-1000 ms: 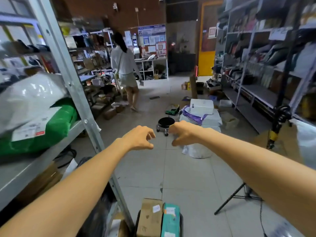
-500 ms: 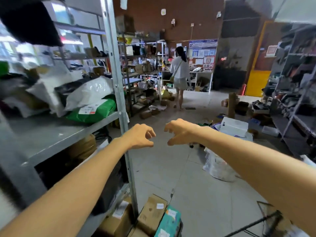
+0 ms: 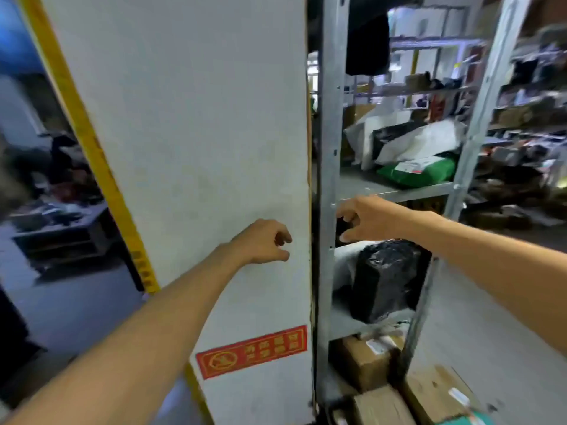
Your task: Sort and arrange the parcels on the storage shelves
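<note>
At right centre, the rack's (image 3: pixel 329 148) middle shelf held a green parcel (image 3: pixel 420 174) under white bags (image 3: pixel 425 142). The shelf below held a black-wrapped parcel (image 3: pixel 383 280) touching a white bag (image 3: pixel 343 262). The bottom level held a cardboard box (image 3: pixel 365 363). The right hand (image 3: pixel 368 220) hovered just above the black parcel, fingers loosely curled and gripping nothing. At centre, the left hand (image 3: pixel 264 240) hung loosely curled and empty before the white pillar (image 3: pixel 184 148).
</note>
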### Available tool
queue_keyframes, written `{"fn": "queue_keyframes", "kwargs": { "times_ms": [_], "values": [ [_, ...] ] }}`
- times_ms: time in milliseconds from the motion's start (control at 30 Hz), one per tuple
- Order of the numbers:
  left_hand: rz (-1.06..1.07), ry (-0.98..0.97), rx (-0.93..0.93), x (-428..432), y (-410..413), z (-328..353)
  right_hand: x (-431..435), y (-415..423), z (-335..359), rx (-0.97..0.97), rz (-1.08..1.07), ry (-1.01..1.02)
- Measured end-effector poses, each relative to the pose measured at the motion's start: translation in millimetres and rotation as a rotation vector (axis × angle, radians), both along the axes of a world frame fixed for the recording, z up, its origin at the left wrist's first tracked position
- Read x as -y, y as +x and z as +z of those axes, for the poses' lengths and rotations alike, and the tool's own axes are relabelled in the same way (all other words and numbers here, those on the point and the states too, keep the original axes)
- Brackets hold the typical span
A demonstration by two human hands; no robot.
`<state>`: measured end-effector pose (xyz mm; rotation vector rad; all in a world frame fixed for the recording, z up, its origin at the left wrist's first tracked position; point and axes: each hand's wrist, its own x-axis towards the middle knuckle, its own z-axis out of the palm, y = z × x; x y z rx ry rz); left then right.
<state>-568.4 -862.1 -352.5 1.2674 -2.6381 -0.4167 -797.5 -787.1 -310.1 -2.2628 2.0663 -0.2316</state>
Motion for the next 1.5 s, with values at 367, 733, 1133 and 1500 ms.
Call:
{"fn": "queue_keyframes", "kwargs": {
  "times_ms": [367, 733, 1133, 1500],
  "values": [
    [0.709, 0.088, -0.025, -147, 331, 10, -2, 343, 5, 0.09, 0.737, 0.089],
    [1.368, -0.039, 0.04, -332, 466, 63, -71, 550, 44, 0.158, 1.304, 0.158],
    [1.649, -0.061, 0.031, -378, 509, 75, -84, 649, 42, 0.158, 1.501, 0.114],
    [1.752, -0.25, 0.047, -385, 625, 101, -72, 765, 52, 0.161, 1.481, 0.032]
  ]
}}
